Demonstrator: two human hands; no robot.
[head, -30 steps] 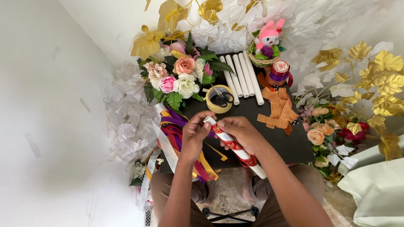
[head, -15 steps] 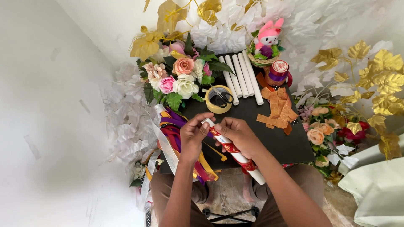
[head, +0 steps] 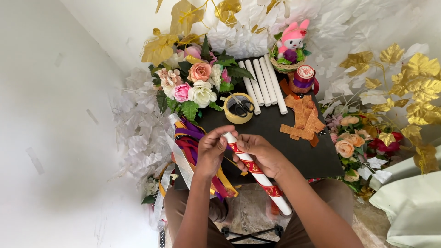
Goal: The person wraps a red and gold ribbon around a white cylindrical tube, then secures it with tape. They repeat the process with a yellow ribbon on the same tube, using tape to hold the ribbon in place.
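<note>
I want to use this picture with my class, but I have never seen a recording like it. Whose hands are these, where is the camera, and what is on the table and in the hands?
The camera sits on a person's head and looks down, so both hands are their own. The left hand and right hand together hold a white tube wrapped in a spiral of red ribbon, near its top end. On the small black table lie four plain white tubes, a tape roll with scissors on it, orange ribbon strips, a ribbon spool and a bunch of loose coloured ribbons. Artificial flowers and a pink toy rabbit surround it.
</note>
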